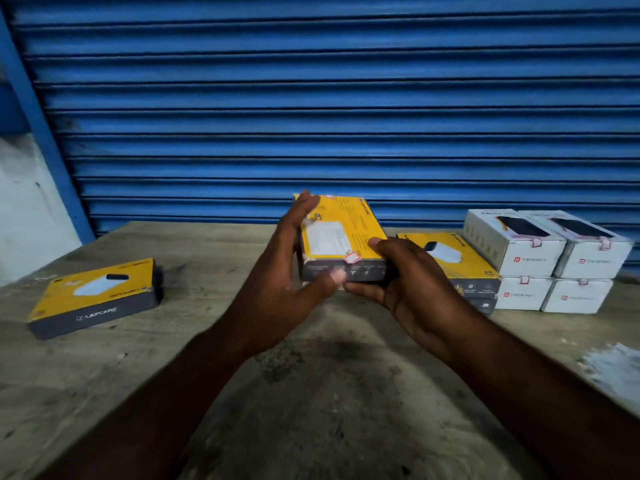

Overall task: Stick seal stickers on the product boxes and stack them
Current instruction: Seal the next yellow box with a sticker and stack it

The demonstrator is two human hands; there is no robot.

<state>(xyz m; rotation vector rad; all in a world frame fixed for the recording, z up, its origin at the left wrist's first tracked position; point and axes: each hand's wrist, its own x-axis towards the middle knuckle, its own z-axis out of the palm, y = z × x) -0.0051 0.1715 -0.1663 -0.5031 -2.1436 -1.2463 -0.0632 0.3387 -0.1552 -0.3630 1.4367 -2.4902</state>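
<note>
The yellow-and-grey cardboard box (346, 233) is held above the wooden table (339, 393), long axis pointing away from the person, with a red-and-white seal sticker (351, 258) over its near edge. The right hand (401, 275) curls round its near right corner; the left hand (294, 271), fingers straight, flanks its left side. The stack of yellow boxes (464, 259) lies just to the right, nearer the right hand.

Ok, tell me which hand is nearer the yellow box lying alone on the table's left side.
Left. The left hand is right of the lone yellow box, flat against the held yellow box; the right hand grips that box's right side, farther off.
</note>
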